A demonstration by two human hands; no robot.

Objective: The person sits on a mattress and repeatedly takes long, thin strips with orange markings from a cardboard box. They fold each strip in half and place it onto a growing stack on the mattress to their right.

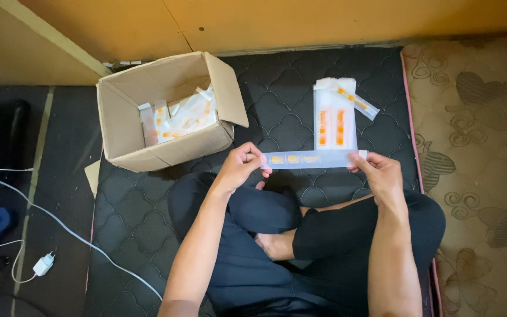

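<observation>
I hold a long clear plastic strip packet with orange pieces inside [309, 158] stretched sideways between both hands. My left hand [243, 165] pinches its left end and my right hand [377, 173] pinches its right end. Just beyond it, a pile of similar flat packets [334, 117] lies on the black quilted mattress [277, 100]. I sit cross-legged in dark trousers below the strip.
An open cardboard box [121, 126] holding several more packets stands at the left on the mattress. A white charger and cable [43, 264] lie on the dark floor at the left. A brown patterned mattress [476, 147] borders the right. A wooden wall runs along the back.
</observation>
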